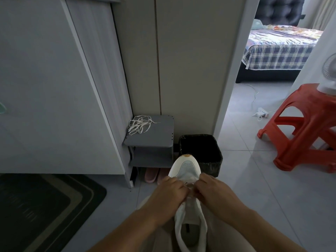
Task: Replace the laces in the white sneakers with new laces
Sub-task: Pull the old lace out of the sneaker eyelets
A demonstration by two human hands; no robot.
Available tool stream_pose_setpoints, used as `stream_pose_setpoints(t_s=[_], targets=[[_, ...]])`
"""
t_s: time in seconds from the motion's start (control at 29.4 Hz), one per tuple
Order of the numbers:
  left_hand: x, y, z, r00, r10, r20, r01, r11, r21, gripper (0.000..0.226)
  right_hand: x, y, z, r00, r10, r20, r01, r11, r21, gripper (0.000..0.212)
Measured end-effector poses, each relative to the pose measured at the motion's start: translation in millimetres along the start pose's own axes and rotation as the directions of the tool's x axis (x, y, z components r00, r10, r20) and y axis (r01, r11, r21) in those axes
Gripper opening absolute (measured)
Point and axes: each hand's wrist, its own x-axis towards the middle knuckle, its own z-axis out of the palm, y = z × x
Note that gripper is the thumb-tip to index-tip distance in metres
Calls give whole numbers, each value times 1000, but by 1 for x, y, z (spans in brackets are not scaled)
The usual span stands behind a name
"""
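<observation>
**One white sneaker on the lap, both hands at its eyelets**

Closest in, one white sneaker [185,170] with a pale blue mesh toe lies lengthwise on the person's lap, toe pointing away and opening towards the camera. Two hands work it. The left hand [169,190] and the right hand [214,190] each curl their fingers onto the upper at the foremost eyelets, clasping it from either side. A thin loop shows between them, but whether either hand pinches a lace I cannot tell.

One tall white cabinet [45,88] fills the left. One bed with a plaid cover [276,53] stands through the doorway at far right. One dark striped doormat [45,206] lies at lower left, near the cabinet's foot. One orange-red plastic stool [309,124] stands on the grey floor tiles [245,170], with open floor between it and the one black square bin [198,135]. The bin sits just beyond the sneaker's toe, beside one grey two-shelf rack [160,135]. Two pink slippers [151,174] lie under the rack, the second partly hidden. One loose bundle of flat white laces [139,124] rests on the rack's top shelf, near its left rear corner.
</observation>
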Motion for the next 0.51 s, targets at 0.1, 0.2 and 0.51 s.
stream_pose_setpoints(t_s=[0.1,0.2,0.51], targets=[[-19,-28,-9,996,-67,-51,64,995,-73,19,-18,24,2,991,132,-30,-122,969,215,13],[-43,-44,-7,971,-216,-103,188,955,-229,11,-35,35,13,950,311,-24,-273,866,419,24],[-12,-1,2,995,-76,-61,72,995,-63,26,-14,12,24,987,58,-148,-29,982,186,28]])
